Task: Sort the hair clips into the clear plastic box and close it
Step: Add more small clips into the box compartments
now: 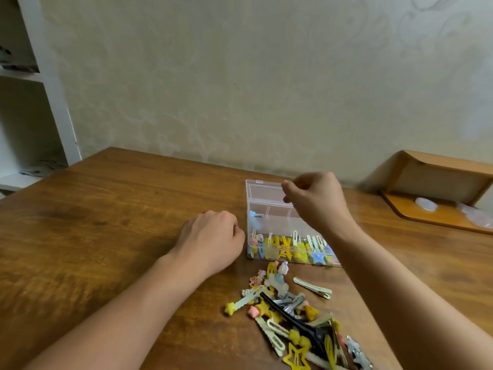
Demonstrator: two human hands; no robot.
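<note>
Head view, desk (106, 209) inventory; no brand, label or writing can be read on any item.

Clear plastic box (269, 206): lid raised at the far edge, beneath the right hand (317, 201) and just right of the left hand (213, 236). Near compartments hold upright hair clips in yellow, pale green and blue, stars among them (290, 247). A far-left compartment holds one pale blue clip (254, 217). Other far compartments look see-through; their contents cannot be told.

Right hand: above the box, fingers curled with fingertips drawn together; whether they pinch anything cannot be told.

Left hand: on the desk, fingers curled under, nothing visible in it.

Loose pile of hair clips (290, 313): on the desk nearer the person than both hands, including a long black clip (290, 317) and one pale green clip (312, 287) lying apart at the right.
</note>
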